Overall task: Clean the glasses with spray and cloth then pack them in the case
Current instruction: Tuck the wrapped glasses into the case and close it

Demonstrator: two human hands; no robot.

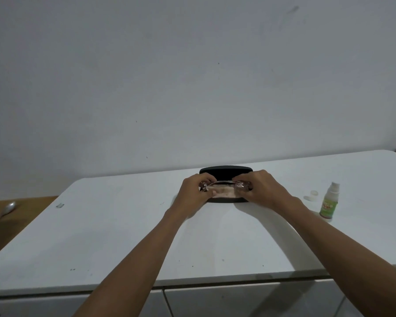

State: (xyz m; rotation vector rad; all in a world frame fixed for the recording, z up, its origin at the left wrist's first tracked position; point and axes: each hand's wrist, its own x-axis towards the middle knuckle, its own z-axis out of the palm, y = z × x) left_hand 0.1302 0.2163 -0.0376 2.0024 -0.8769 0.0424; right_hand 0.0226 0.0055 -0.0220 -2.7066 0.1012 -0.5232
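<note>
A black glasses case (225,170) lies open near the far edge of the white table (124,236), its lid raised at the back. Folded glasses (224,183) with a thin reddish frame sit at the case's opening, over a pale cloth (222,192) inside the tray. My left hand (196,193) grips the left end of the glasses. My right hand (261,188) grips the right end. A small spray bottle (328,202) with a green label and white nozzle stands upright to the right of my right hand, apart from it.
A small clear cap (311,195) lies on the table just left of the spray bottle. A grey wall rises behind the table. At the far left, a lower wooden surface (21,216) holds a metallic spoon-like object (8,208).
</note>
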